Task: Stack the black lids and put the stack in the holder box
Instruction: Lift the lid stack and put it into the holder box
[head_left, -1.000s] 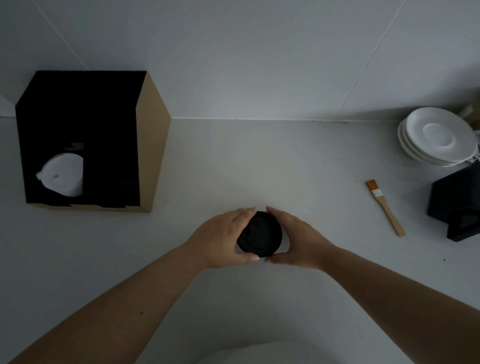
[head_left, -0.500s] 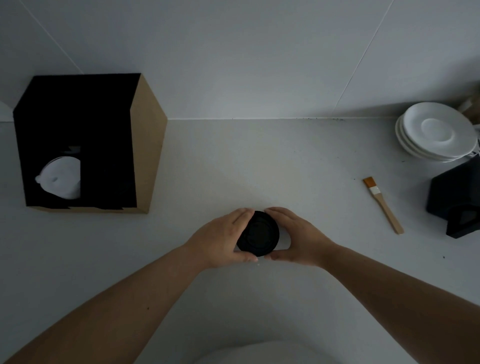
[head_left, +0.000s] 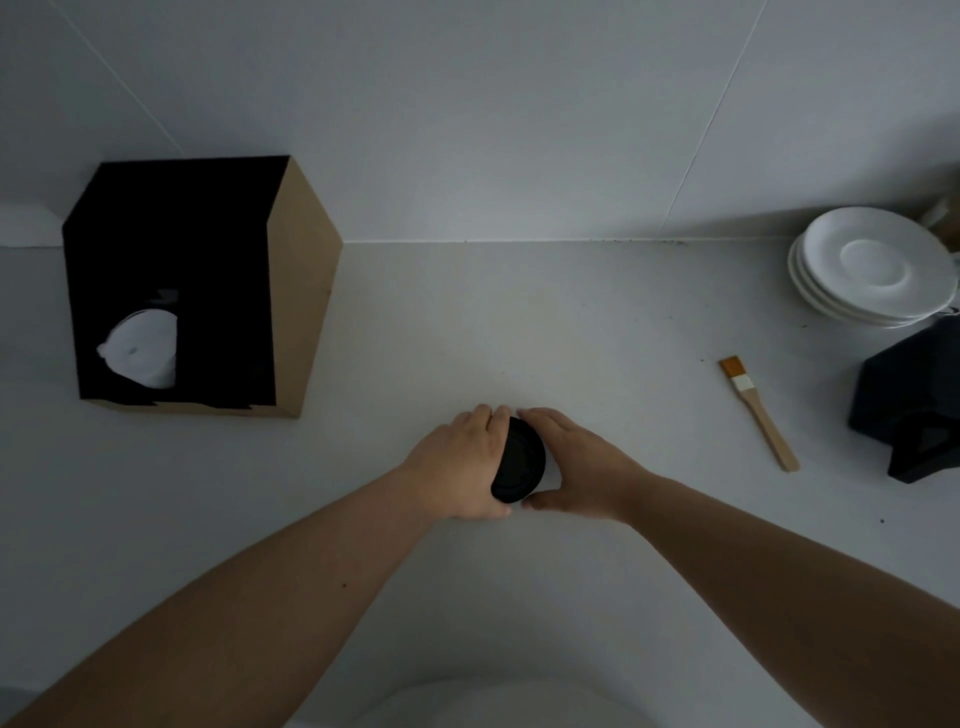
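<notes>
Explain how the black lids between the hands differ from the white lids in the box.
The black lids are dark and are held between the left hand and the right hand over the counter; the white lids are pale and sit untouched inside the holder box. The black lids look tilted; the white lids are partly hidden. Both look round.

The left hand (head_left: 464, 465) covers the left part of the black lids (head_left: 520, 461) — their number cannot be counted — and the frame's right edge cuts the black object (head_left: 914, 405).
</notes>
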